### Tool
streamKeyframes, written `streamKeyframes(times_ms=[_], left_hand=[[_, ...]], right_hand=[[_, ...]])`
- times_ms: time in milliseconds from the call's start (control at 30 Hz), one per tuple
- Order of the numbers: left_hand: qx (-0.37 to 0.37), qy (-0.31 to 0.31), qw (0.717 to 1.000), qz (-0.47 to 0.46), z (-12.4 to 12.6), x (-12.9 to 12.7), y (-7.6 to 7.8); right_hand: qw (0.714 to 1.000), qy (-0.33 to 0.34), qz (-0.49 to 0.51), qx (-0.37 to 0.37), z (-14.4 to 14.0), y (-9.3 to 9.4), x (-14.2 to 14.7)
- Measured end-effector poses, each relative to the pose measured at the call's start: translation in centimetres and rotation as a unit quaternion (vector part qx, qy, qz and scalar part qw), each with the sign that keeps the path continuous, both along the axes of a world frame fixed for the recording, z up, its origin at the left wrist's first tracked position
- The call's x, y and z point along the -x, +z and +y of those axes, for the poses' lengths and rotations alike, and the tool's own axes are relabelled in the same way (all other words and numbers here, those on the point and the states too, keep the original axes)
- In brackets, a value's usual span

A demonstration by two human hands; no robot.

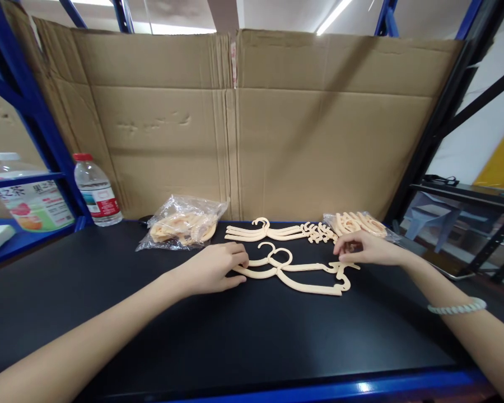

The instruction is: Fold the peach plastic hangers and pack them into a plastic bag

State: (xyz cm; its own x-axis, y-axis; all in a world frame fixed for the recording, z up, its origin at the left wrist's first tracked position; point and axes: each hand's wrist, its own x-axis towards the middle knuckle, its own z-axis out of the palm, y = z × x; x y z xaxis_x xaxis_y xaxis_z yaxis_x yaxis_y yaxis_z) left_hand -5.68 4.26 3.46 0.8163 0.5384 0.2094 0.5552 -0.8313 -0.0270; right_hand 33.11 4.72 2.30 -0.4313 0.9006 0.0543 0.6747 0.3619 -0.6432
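Cardboard sheets (159, 123) screen off the far side of the black tabletop (243, 341), where two cream hangers (306, 287) lie between the hands, long axis running left to right. Nearer is the left hand (212, 268), loosely curled at their left ends (whether it grips, I can't tell). Their right ends lie inward and nearer the person from the right hand (367, 247), its fingers narrowly bent, any hold unclear.

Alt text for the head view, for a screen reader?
The left hand is at the left ends of pale front hangers on a black tabletop; the right hand is near their hooked right ends. Behind lie more hangers and small hooked pieces, between two clear bags.
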Motion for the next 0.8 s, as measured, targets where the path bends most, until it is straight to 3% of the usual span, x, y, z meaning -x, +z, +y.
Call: streamKeyframes(times_ms=[133,233,367,600,700,733,800], left_hand=[[-0.012,-0.01,1.0,0.002,0.1,-0.1,-0.4],[-0.011,-0.004,1.0,0.009,0.1,-0.1,-0.3],[-0.005,0.008,1.0,0.02,-0.1,-0.2,-0.1],[-0.018,0.03,0.999,0.028,-0.2,-0.4,-0.2],[-0.028,0.051,0.998,0.02,-0.3,-0.6,-0.2],[-0.027,0.05,0.998,0.009,-0.3,-0.6,-0.3],[-0.023,0.032,0.999,-0.02,-0.2,-0.7,-0.6]], right_hand=[[0.989,0.122,-0.078,-0.018,-1.0,0.6,1.0],[0.986,0.125,-0.104,-0.017,-1.3,0.5,1.3],[0.986,0.098,-0.128,-0.044,-1.1,-0.1,1.1],[0.993,0.044,-0.06,-0.093,-1.1,-0.1,2.5],[0.975,-0.065,0.057,-0.206,-3.8,1.2,4.3],[0.966,-0.087,0.113,-0.214,-5.1,1.8,4.8],[0.964,-0.084,0.194,-0.161,-7.5,3.0,5.3]])
